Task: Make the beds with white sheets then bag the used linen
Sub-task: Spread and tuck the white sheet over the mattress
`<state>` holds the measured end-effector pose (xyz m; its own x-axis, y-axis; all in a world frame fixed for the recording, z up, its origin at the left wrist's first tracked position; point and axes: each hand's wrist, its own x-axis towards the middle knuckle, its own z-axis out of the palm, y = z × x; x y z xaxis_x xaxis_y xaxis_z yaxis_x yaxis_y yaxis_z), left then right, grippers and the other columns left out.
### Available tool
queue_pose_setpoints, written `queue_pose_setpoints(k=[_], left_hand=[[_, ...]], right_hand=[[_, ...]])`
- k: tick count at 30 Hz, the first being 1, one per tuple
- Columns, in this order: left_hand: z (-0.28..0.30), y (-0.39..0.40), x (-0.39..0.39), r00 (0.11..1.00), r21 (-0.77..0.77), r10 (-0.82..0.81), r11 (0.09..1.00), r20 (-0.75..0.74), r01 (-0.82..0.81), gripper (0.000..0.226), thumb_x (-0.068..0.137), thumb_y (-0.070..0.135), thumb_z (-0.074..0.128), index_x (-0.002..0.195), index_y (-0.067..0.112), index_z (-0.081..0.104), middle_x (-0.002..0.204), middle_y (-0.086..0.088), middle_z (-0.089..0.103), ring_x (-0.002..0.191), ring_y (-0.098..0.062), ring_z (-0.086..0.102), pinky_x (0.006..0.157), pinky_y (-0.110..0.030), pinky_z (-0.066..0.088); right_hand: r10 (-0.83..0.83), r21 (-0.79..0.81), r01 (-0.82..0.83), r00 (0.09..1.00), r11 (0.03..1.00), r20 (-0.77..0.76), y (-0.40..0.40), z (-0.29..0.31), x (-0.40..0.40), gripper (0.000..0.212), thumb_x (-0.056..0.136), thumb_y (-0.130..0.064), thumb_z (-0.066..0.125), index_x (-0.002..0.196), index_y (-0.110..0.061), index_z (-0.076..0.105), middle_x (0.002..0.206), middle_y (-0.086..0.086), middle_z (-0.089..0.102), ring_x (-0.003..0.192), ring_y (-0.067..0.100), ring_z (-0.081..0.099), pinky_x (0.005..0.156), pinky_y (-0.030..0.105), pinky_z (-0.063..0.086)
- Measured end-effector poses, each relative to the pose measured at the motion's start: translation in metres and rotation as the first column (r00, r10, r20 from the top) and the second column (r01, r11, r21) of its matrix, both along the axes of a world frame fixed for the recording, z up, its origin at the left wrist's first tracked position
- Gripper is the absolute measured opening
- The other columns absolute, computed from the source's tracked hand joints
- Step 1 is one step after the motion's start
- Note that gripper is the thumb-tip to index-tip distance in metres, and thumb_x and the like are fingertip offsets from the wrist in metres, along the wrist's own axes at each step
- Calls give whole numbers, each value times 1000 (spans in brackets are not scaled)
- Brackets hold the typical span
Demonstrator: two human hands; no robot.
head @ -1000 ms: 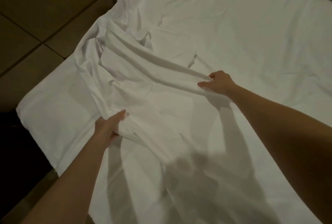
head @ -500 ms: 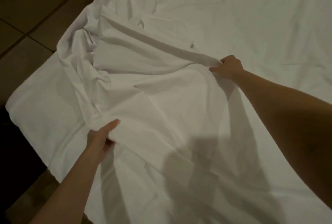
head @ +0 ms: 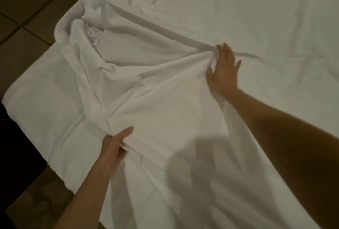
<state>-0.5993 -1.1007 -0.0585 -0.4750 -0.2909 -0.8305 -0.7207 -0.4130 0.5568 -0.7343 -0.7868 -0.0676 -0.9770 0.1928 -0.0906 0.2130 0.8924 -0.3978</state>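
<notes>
floor: brown tiled floor [head: 27, 8] fills the 9 to 11 o'clock corner, dark grout lines running diagonally; a darker patch sits at 8 o'clock below the bed corner.
bed: bed [head: 33, 104] corner points toward 9 o'clock, covered in white, side drop visible along the lower-left edge.
sheet: white sheet [head: 165, 100] spread over the bed from centre out to 3 o'clock; bunched and twisted at 10 to 11 o'clock near the bed edge; long diagonal fold runs from 11 o'clock to the right hand; flatter with light creases at 1 to 2 o'clock.
left hand: left hand [head: 114, 143] at 7 o'clock, forearm in from the bottom edge; thumb on top, fingers tucked under a gathered fold, clenched on the sheet.
shadow: dark shadow on the sheet at 5 to 6 o'clock, between the two forearms.
right hand: right hand [head: 223, 69] at 2 o'clock from centre, forearm in from the right edge; fingers straight and spread, palm down, resting flat on the sheet just beside the end of the diagonal fold; not gripping, released.
</notes>
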Motion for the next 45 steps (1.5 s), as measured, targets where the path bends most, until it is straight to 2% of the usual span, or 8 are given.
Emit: queue_pose_setpoints(k=[7,10,17,22,28,34,41,45], left_hand=[[4,23,50,976,-63,-195,977,94,202,55,79,9,76,122,-17,52,46,4,59,36,-5,53,39,-14,42],[6,20,61,950,-120,-300,943,91,309,24,76,23,79,86,5,66,58,1,65,49,-10,62,46,-19,47],[14,2,84,972,-101,-233,968,-16,230,31,91,19,65,111,-4,60,108,-17,64,87,-19,63,58,-19,57],[15,-22,102,988,-94,-148,985,-35,144,38,92,21,64,120,-3,56,102,-10,62,83,-17,59,82,-29,55],[15,4,130,998,120,-63,991,25,60,18,93,17,62,109,8,63,112,-9,65,95,-20,63,69,-32,61],[10,40,143,994,64,-105,992,8,104,34,90,12,66,122,9,54,107,-8,63,88,-23,62,59,-31,59],[-5,21,154,999,104,-45,994,28,42,27,91,21,66,115,11,61,120,-6,65,82,-15,63,49,-31,57],[-10,45,177,998,331,-38,943,54,18,37,50,10,95,81,23,80,104,1,71,68,-3,70,58,-24,59]], right_hand=[[136,-26,-134,961,991,239,-33,-14,112,55,102,-32,34,153,-22,17,162,2,4,149,19,1,117,51,3],[123,-10,-126,951,992,284,-34,-7,151,54,103,-30,32,153,-25,14,162,-2,1,149,16,-2,117,51,3],[98,-141,-47,919,989,383,-40,11,243,53,102,-28,38,152,-23,22,162,-4,6,148,13,2,117,47,6],[-73,-317,156,964,936,257,-57,12,287,28,94,-20,52,118,-11,63,127,8,55,116,22,51,99,30,37],[-270,-608,735,676,299,685,-99,32,341,38,97,-26,53,68,-3,65,50,1,63,40,11,57,42,21,44],[-60,-315,887,314,-338,948,-124,24,397,62,87,-60,54,96,0,66,87,12,74,81,23,71,70,31,54],[-320,-361,528,170,-769,932,-131,24,429,24,90,-21,64,101,0,65,103,17,70,87,22,68,70,29,51],[-366,-359,502,90,-787,926,-128,28,429,27,84,-27,72,92,-1,68,82,11,73,71,21,70,61,27,48]])
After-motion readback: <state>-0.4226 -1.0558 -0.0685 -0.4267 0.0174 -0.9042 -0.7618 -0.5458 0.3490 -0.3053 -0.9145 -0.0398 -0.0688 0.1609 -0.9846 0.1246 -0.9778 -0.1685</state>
